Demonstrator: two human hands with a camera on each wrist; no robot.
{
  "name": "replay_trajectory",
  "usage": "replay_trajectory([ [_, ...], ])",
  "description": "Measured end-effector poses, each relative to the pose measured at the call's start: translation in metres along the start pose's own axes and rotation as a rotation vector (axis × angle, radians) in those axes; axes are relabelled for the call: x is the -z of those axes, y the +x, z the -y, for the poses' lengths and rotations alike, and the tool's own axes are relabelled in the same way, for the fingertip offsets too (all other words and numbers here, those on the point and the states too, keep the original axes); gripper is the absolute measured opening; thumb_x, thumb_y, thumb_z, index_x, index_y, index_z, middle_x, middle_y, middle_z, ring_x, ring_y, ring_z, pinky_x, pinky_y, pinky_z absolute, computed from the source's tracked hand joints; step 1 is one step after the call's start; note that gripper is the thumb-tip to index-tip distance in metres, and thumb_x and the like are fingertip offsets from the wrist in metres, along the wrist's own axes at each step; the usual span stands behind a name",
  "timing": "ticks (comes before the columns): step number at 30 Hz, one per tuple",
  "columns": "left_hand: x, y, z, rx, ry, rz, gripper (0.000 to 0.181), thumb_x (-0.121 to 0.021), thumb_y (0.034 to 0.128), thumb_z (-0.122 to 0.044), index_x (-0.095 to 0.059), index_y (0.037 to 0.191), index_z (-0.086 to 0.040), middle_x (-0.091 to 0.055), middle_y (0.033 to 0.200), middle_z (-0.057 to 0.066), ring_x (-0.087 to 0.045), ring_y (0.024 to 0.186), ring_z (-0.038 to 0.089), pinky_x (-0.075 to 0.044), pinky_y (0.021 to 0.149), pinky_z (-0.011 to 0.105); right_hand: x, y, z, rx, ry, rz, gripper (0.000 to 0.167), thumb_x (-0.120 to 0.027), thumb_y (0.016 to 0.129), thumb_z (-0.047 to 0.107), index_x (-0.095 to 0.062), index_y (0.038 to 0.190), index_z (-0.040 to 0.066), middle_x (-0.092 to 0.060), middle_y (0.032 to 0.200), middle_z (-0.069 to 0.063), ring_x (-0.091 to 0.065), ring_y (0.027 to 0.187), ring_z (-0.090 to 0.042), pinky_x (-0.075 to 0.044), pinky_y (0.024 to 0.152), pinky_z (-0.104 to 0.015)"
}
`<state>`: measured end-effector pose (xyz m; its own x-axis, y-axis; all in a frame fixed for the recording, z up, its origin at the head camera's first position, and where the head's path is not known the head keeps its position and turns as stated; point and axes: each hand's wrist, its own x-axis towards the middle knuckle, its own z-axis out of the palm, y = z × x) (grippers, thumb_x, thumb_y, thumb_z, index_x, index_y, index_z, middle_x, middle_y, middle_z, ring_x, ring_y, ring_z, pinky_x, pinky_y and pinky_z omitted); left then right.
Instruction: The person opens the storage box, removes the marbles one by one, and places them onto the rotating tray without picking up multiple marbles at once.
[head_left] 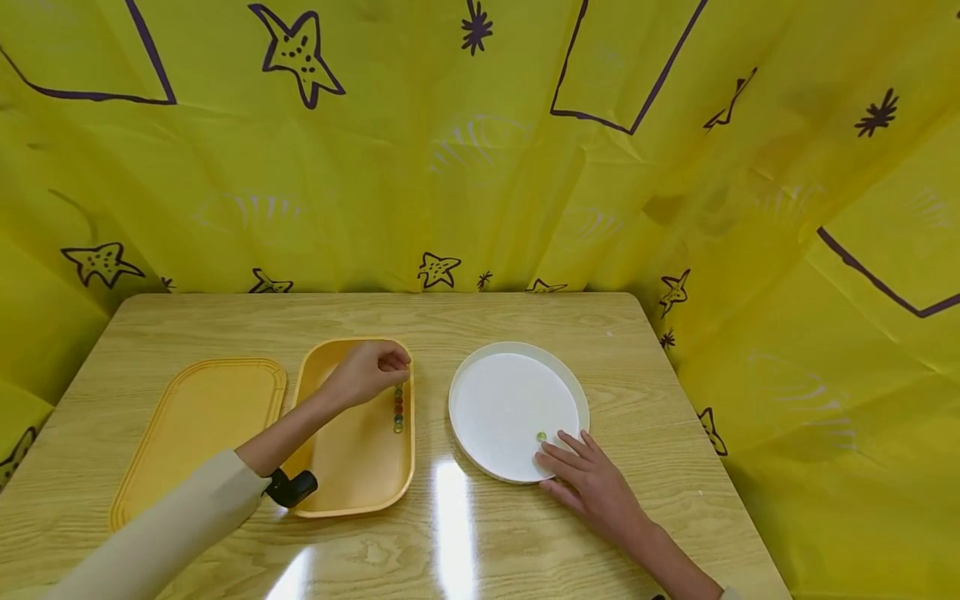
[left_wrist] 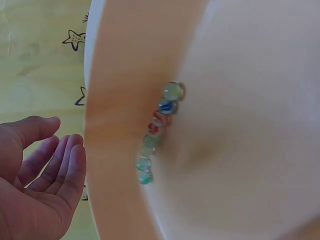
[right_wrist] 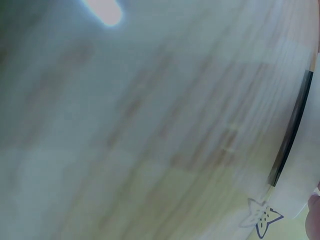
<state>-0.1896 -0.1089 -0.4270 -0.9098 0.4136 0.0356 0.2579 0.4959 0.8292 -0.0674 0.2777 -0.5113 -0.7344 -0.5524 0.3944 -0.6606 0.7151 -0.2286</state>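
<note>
My left hand (head_left: pixel 366 375) hovers over the far part of a deep orange-yellow tray (head_left: pixel 360 471), fingers loosely bent. The left wrist view shows a gap between its thumb and fingers, with nothing held there. Along the tray's right wall lies a row of several glass marbles (left_wrist: pixel 173 91), some pale, others green, red or blue. On the right, my right hand (head_left: pixel 588 479) reaches over the near rim of a round white tray (head_left: pixel 510 396), fingers spread. A single green marble (head_left: pixel 542 436) lies inside, just beside those fingertips. The right wrist view shows only a bit of finger at its edge.
A flat yellow lid-like tray (head_left: pixel 213 417) lies left of the deep one. All stand on a wood-grain table (head_left: pixel 450 321) with bright light reflections near its front. Yellow patterned sheeting (head_left: pixel 390 183) hangs behind and to the sides.
</note>
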Motion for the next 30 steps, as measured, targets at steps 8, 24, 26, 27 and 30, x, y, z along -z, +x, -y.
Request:
replay_trajectory([
  [8,-0.001,-0.013,0.015,0.008,-0.001,0.002,0.012,-0.068,0.0904,0.001,-0.069,0.100,0.008,-0.069,0.089,0.009,-0.065,0.083,0.025,-0.053,0.075,0.038,0.001,0.001,0.001,-0.008,-0.009,0.017,0.039,-0.067,0.094,0.039,-0.072,0.124,0.014,-0.065,0.130,-0.004,-0.054,0.127,-0.031,-0.020,0.117,-0.041],
  [24,-0.005,-0.016,0.021,0.046,0.038,0.076,0.010,-0.073,0.0868,-0.001,-0.071,0.095,0.004,-0.070,0.083,0.005,-0.064,0.076,0.018,-0.051,0.066,0.030,0.000,0.002,0.001,0.004,0.004,0.002,0.044,-0.055,0.100,0.047,-0.072,0.123,0.013,-0.066,0.129,-0.005,-0.055,0.127,-0.033,-0.028,0.112,-0.050],
  [26,-0.005,-0.016,0.021,0.060,0.056,0.081,0.009,-0.074,0.0864,-0.001,-0.071,0.094,0.003,-0.069,0.082,0.004,-0.064,0.074,0.017,-0.050,0.064,0.029,0.001,0.002,0.001,0.002,0.008,0.002,0.043,-0.057,0.099,0.045,-0.072,0.123,0.013,-0.066,0.128,-0.005,-0.054,0.127,-0.033,-0.028,0.112,-0.051],
  [27,-0.005,-0.016,0.021,0.069,0.065,0.082,0.008,-0.074,0.0862,-0.001,-0.071,0.093,0.003,-0.069,0.081,0.003,-0.063,0.073,0.016,-0.050,0.063,0.029,0.001,0.002,0.001,0.001,0.009,0.003,0.042,-0.058,0.099,0.045,-0.072,0.123,0.013,-0.066,0.128,-0.005,-0.054,0.127,-0.033,-0.028,0.112,-0.050],
  [30,-0.005,-0.015,0.020,0.087,0.095,0.085,0.006,-0.074,0.0859,-0.001,-0.070,0.089,0.002,-0.068,0.079,0.003,-0.062,0.071,0.015,-0.049,0.062,0.028,0.001,0.001,0.001,-0.003,0.011,0.004,0.041,-0.060,0.098,0.043,-0.072,0.124,0.013,-0.067,0.128,-0.004,-0.054,0.127,-0.033,-0.026,0.113,-0.049],
])
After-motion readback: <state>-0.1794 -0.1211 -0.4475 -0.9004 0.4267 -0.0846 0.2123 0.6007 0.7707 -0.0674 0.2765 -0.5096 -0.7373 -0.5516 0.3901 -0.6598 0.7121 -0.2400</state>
